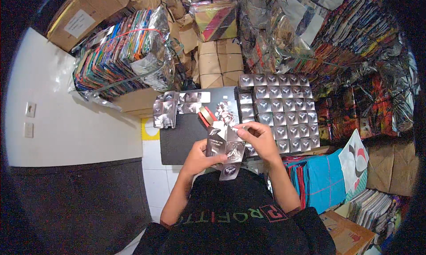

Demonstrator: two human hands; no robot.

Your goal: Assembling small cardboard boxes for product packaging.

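Note:
A dark printed carton (225,145), partly unfolded with a flap hanging down, is held up in front of my chest. My left hand (202,158) grips its left side, the thumb lying across the printed face. At the upper right edge, my right hand (258,139) pinches a flap of the same carton between thumb and fingers. Just beyond lies a tape roll in a red dispenser (206,116) on the dark table (182,144). A flower-printed piece (225,113) rests behind the carton, its lower part hidden.
Rows of small dark boxes (284,117) stand stacked on the table's right. Flat carton blanks (165,109) lie in a pile at its far left. Wrapped bundles (128,55) and a brown paper parcel (220,62) rise behind; blue packs (321,179) sit at the right.

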